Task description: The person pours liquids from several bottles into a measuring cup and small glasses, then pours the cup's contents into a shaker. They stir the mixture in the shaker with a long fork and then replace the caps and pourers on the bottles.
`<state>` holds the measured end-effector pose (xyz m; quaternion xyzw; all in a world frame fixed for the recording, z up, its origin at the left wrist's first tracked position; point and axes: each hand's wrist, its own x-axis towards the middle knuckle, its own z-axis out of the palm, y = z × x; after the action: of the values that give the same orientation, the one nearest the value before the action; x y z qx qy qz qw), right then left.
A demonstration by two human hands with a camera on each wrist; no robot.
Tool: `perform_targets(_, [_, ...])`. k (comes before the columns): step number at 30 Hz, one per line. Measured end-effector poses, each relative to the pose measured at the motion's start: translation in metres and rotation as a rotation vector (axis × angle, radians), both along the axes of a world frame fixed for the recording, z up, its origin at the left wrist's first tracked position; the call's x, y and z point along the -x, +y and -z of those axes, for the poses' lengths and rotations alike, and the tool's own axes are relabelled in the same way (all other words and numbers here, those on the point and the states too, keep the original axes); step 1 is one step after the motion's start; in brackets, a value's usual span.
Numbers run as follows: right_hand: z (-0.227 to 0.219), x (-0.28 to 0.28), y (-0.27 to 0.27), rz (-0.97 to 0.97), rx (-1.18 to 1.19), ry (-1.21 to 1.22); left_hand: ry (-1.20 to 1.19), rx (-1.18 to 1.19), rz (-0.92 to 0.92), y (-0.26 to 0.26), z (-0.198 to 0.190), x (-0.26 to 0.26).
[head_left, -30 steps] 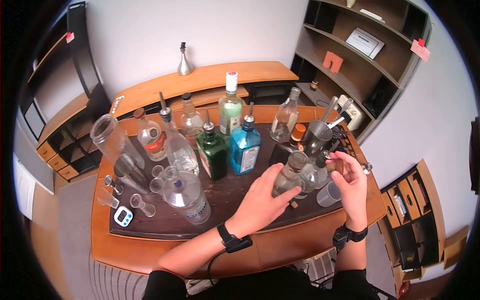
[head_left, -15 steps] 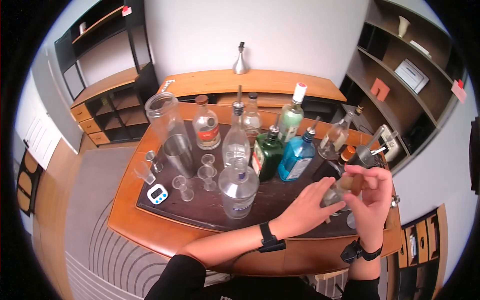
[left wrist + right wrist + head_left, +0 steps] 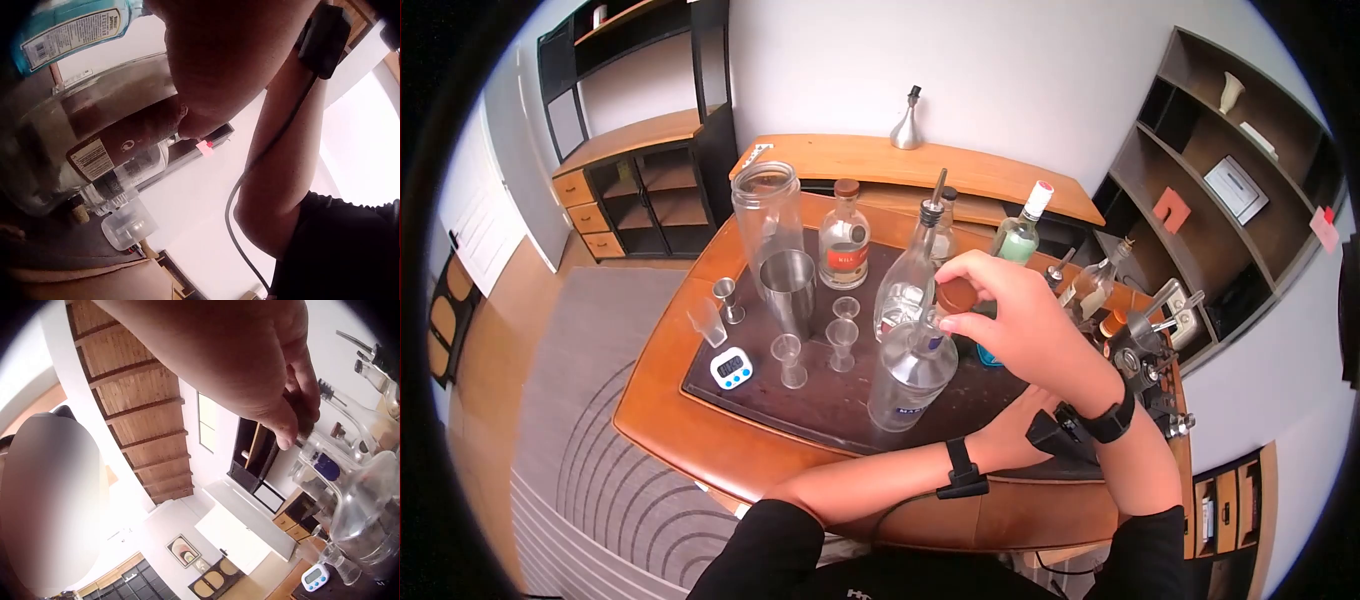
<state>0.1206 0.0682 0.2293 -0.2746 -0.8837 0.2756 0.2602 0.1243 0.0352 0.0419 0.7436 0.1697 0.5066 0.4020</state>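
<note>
My right hand [image 3: 1025,320] pinches a brown round stopper [image 3: 957,294] between thumb and fingers, right at the mouth of a clear, broad-shouldered bottle [image 3: 912,380]. In the right wrist view, the fingertips are at the top of that bottle's neck [image 3: 326,466]. My left hand [image 3: 1012,432] is lower on the right, partly hidden behind the right wrist. The left wrist view shows it gripping a clear glass bottle [image 3: 44,134] with a brown label [image 3: 125,134]; most of its fingers are out of sight. A small cork [image 3: 79,210] lies near that bottle's base.
Left of the clear bottle stand small measuring cups [image 3: 791,362], a white timer [image 3: 731,369], a metal shaker tin [image 3: 788,290] and a tall glass jar [image 3: 767,215]. Behind are a pourer bottle [image 3: 907,285] and a red-labelled bottle [image 3: 844,240]. A translucent cup [image 3: 129,225] stands right.
My right hand has carried the stopper leftward from beside the left hand to the clear bottle's mouth. The left hand stays with its bottle. The head view has turned left.
</note>
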Motion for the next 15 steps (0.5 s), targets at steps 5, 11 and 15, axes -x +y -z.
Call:
perform_targets(5, [0.007, 0.007, 0.0, -0.027, -0.098, 0.032, -0.036, -0.01, -0.018, 0.001, -0.007, 0.003])
perform_targets(11, [0.019, 0.008, -0.008, 0.022, -0.1, 0.085, -0.082, -0.064, -0.004, -0.005, -0.023, 0.01])
perform_targets(15, [0.027, 0.009, -0.009, 0.013, -0.294, 0.137, -0.156, 0.022, 0.071, -0.002, -0.015, 0.005])
